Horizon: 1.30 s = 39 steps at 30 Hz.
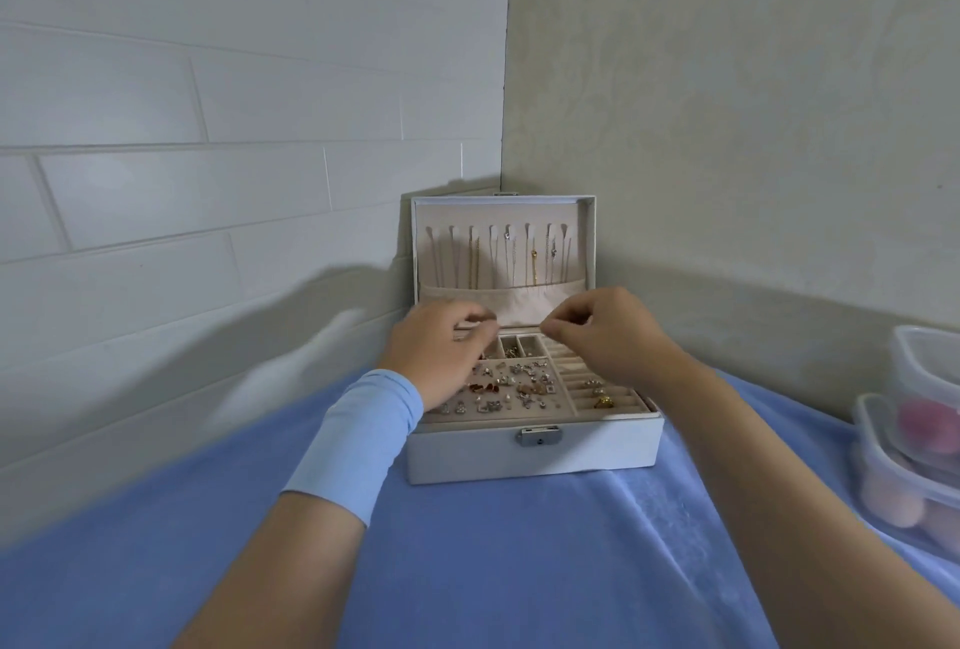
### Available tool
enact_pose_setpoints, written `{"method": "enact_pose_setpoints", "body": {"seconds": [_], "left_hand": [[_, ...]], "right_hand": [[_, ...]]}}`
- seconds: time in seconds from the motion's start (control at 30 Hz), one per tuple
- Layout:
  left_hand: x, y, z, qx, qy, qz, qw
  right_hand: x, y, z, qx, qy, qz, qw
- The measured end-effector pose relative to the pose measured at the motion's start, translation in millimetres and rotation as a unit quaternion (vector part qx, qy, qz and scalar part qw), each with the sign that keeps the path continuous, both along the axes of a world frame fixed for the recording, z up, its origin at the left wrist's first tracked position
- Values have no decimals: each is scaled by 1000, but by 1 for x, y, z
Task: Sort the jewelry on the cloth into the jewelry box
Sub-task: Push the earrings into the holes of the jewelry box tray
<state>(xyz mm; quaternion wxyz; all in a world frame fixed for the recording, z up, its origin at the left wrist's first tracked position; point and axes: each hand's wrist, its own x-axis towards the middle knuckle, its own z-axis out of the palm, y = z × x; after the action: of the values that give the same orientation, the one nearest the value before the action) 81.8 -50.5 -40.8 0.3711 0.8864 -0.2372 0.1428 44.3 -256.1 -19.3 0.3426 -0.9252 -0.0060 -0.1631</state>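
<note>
A white jewelry box [535, 456] stands open on the blue cloth [493, 560] in the wall corner. Several chains [519, 258] hang in its raised lid above a beige pocket. Earrings [514, 388] fill the middle tray, and rings [597, 396] sit in the slots at the right. My left hand [441, 352] and my right hand [608, 336] hover over the back compartments with fingers curled, fingertips pinched toward each other. Whatever they pinch is too small to see; it may be a thin chain between them.
Two stacked clear plastic containers [919, 445] with pink sponges stand at the right edge of the cloth. A white brick wall [208, 154] rises on the left and a beige wall [753, 102] behind the box.
</note>
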Motion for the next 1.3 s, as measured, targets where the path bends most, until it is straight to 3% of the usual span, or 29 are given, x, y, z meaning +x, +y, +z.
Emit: {"method": "enact_pose_setpoints", "body": {"seconds": [0.13,0.23,0.4,0.5,0.6,0.7,1.03,1.3], "left_hand": [[15,7,19,-65,-25,60,996],[28,6,34,-99,8,116,988],[47,-2,52,-99,83,111,985],[52,-5,57,-150,117,72,979],[52,-2,59,-201,114,53,971],[43,7,64,-190,70,73,976],[-35,32,39,-16,-46,72,996],[-78,37,0,41,-22,67,997]], "right_hand": [[15,-9,6,3,-29,-57,998],[36,-15,16,-8,-35,-92,995],[69,-14,36,59,-17,-97,993],[78,-14,42,101,-27,-99,989],[78,-16,43,129,-32,-70,989],[65,-24,44,127,-49,-81,987],[-29,-35,30,-83,-62,-42,994],[-79,-29,-31,-195,-21,-42,980]]}}
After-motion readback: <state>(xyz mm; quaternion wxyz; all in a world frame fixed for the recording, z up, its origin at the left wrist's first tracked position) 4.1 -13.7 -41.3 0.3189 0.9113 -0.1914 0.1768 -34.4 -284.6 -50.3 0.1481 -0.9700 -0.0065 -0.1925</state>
